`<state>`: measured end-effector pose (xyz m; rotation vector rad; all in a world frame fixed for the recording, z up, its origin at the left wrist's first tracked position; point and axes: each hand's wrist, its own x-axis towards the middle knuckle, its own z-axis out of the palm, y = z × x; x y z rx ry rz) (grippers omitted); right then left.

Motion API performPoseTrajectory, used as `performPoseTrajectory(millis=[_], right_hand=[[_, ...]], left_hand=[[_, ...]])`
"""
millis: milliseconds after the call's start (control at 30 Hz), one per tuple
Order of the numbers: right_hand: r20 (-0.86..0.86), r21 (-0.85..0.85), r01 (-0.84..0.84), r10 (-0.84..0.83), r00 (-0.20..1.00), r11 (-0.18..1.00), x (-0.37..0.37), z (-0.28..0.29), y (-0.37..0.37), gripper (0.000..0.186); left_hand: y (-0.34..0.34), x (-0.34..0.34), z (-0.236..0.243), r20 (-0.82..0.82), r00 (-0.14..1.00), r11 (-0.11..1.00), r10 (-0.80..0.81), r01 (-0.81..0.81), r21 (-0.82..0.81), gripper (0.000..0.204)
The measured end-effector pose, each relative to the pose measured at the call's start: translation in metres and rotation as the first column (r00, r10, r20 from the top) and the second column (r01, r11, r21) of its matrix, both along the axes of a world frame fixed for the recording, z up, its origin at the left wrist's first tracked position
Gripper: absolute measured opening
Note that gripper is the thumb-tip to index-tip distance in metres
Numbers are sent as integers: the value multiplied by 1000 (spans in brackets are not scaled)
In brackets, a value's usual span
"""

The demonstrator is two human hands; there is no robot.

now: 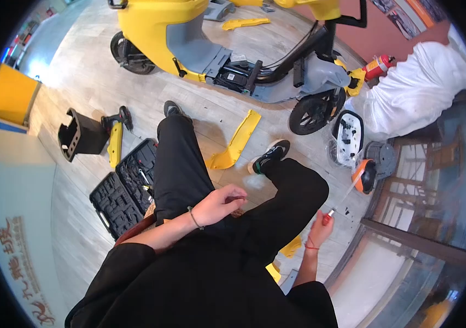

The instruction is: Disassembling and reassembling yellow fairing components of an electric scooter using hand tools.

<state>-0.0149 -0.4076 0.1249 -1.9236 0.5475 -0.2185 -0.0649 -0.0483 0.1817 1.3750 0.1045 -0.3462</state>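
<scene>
My right hand (320, 229) is closed around the red handle of a screwdriver (328, 216), out to the right of my right knee. A pale, thin streak, apparently its shaft, runs from the metal collar toward the orange and black round object (364, 176). My left hand (222, 205) hovers over my lap with its fingers curled inward; whatever they hold, if anything, is hidden. In front of me stands a yellow and grey scooter (189, 38), its footboard area uncovered and black parts exposed. Between my feet lies a curved yellow panel (238, 142).
An open black tool case (115, 205) lies left of my leg, near a black bin-like box (82, 136), a yellow strip (115, 145) and a cordless drill (118, 117). At right are a white tray (349, 138), a white-covered bulk (418, 87) and a fire extinguisher (377, 66).
</scene>
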Motion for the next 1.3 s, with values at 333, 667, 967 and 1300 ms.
performPoseTrajectory(millis=[333, 667, 967, 1300], right_hand=[[-537, 589, -189, 556, 634, 786, 78, -46, 192, 25], [-938, 27, -461, 182, 294, 887, 8, -351, 200, 36], [-929, 370, -904, 116, -352, 215, 56, -415, 203, 32], [-983, 181, -891, 94, -156, 417, 120, -419, 246, 39]], left_hand=[[70, 15, -21, -130, 976, 941, 172, -123, 316, 20], [128, 75, -56, -335, 902, 933, 272, -162, 321, 23], [121, 206, -84, -22, 992, 896, -123, 121, 427, 22], [110, 224, -112, -204, 949, 873, -240, 303, 383, 25]])
